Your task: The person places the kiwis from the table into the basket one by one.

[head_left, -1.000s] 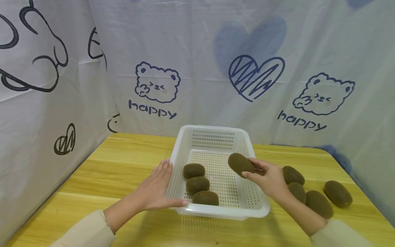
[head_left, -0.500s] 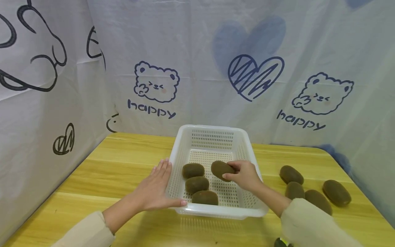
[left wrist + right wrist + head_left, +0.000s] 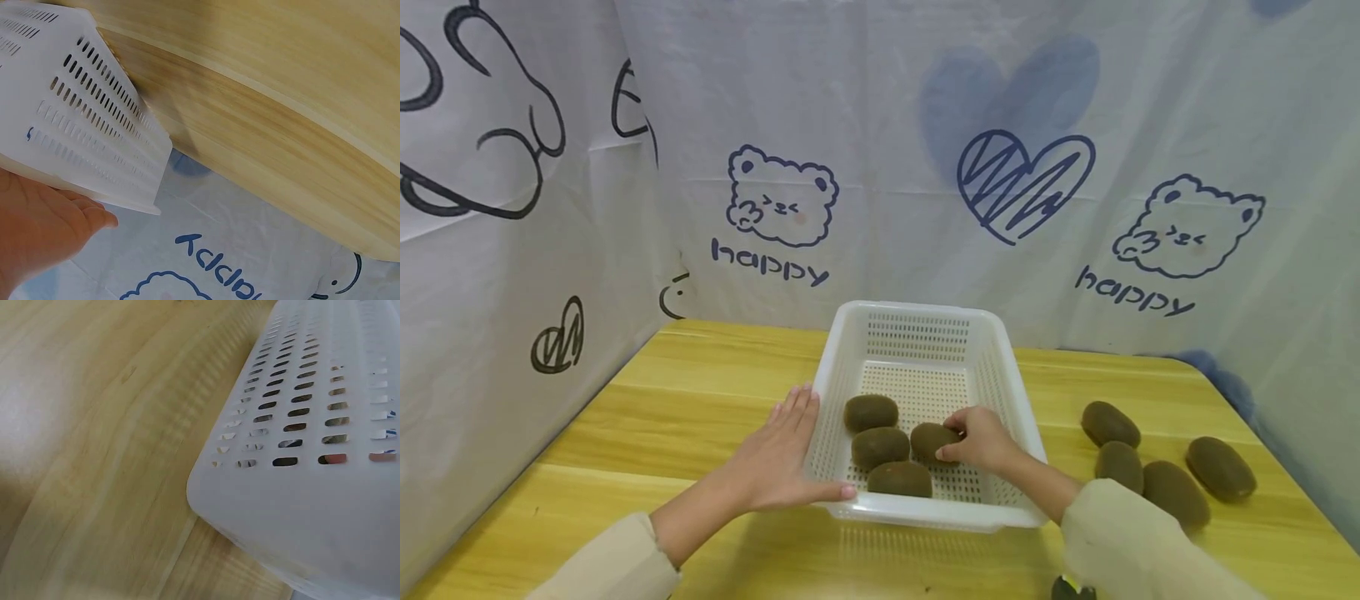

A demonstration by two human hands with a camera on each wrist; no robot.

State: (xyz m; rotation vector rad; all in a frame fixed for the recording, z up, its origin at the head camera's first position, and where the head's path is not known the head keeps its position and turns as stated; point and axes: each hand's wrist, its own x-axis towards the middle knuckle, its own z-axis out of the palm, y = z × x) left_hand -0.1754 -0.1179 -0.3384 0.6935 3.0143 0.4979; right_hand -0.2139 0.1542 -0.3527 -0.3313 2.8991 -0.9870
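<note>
Inside the white plastic basket (image 3: 925, 315), my right hand (image 3: 985, 442) holds a brown kiwi (image 3: 931, 442) between thumb and fingers, low over the perforated floor. To its left a column of three kiwis (image 3: 880, 448) lies along the basket's left side. My left hand (image 3: 778, 458) rests on the basket's left rim with straight fingers, its thumb along the front rim. The left wrist view shows that hand (image 3: 50, 225) against the rim of the slotted basket (image 3: 75, 106). In the right wrist view the basket wall (image 3: 300, 506) hides most of the right hand.
Several kiwis (image 3: 1176, 496) lie on the yellow wooden table (image 3: 700, 383) right of the basket, beyond the right forearm. A small dark object (image 3: 1071, 588) shows at the bottom edge beside the right sleeve. A printed white cloth (image 3: 895, 233) hangs behind the table.
My right hand has carried the kiwi from above the basket's right side leftward and down to the basket floor, beside the column of kiwis. The left hand has stayed in place.
</note>
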